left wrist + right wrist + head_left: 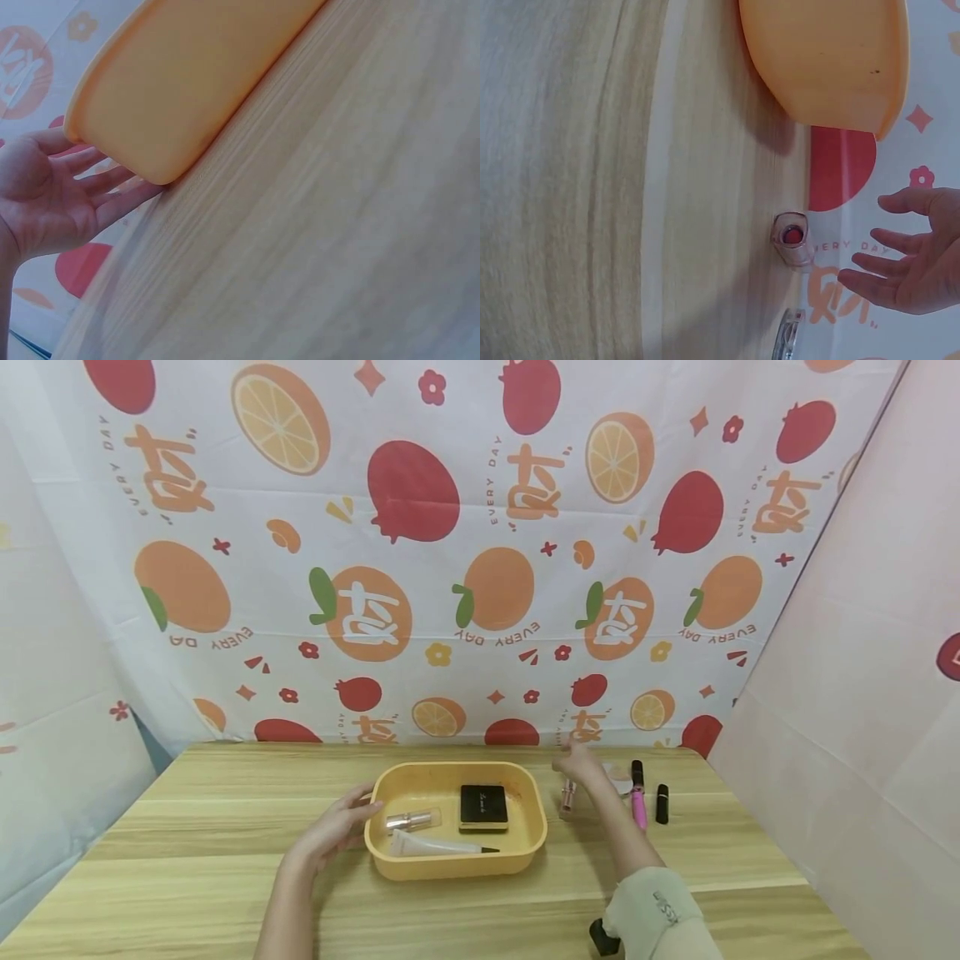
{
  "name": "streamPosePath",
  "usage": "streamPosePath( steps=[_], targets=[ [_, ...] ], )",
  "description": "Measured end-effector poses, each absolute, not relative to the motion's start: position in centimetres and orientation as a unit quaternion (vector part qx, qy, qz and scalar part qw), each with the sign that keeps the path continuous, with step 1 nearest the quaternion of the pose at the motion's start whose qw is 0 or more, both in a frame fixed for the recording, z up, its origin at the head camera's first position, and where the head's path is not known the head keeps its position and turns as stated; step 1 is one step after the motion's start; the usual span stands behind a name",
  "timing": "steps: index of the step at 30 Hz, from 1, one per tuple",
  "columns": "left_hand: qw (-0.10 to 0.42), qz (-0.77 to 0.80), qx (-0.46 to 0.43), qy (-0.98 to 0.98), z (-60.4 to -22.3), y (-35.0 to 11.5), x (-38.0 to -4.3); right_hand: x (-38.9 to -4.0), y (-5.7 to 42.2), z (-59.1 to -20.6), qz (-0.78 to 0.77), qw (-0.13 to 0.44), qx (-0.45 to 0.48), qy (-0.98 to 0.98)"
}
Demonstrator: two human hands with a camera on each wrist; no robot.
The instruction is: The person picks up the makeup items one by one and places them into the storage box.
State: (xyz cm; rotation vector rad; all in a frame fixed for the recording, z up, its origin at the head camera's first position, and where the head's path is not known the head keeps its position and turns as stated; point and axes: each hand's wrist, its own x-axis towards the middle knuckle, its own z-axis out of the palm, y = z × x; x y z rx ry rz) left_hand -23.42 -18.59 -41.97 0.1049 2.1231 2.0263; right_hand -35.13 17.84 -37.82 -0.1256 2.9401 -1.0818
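A yellow plastic bin (457, 867) stands on the table. My left hand (341, 827) holds its left end, the thumb over the rim and the fingers along the outer wall. Inside lie a black square compact (483, 803), a lipstick tube (411, 820) with a clear end and a white squeeze tube (435, 845) with a dark tip. To the right of the bin, my right hand (581, 764) hovers with spread fingers and nothing in them. Just below it a clear pinkish lipstick tube (793, 238) stands upright on the table, apart from the fingers.
Right of that tube are a round clear-rimmed case (618, 779), a black and pink tube (638, 797) and a short black tube (662, 804). A fruit-printed cloth (450, 677) hangs along the table's back edge. Near the right sleeve (660, 906) is a black object (603, 937).
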Motion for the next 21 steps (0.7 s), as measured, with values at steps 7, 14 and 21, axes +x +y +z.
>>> streamPosePath(
  steps=[7,14,21],
  targets=[
    [0.102,0.688,0.034,0.717,-42.09,-18.57,-23.51,-34.96,17.76,-38.01,-0.323,0.005,-0.043,0.945],
    [0.103,0.686,0.035,0.719,-42.02,-18.57,-23.35,-35.09,17.44,-38.28,-0.302,0.021,-0.023,0.953],
    [0.104,0.687,0.033,0.719,-42.03,-18.63,-23.28,-35.26,17.24,-38.85,-0.312,0.033,-0.009,0.949]
  ],
)
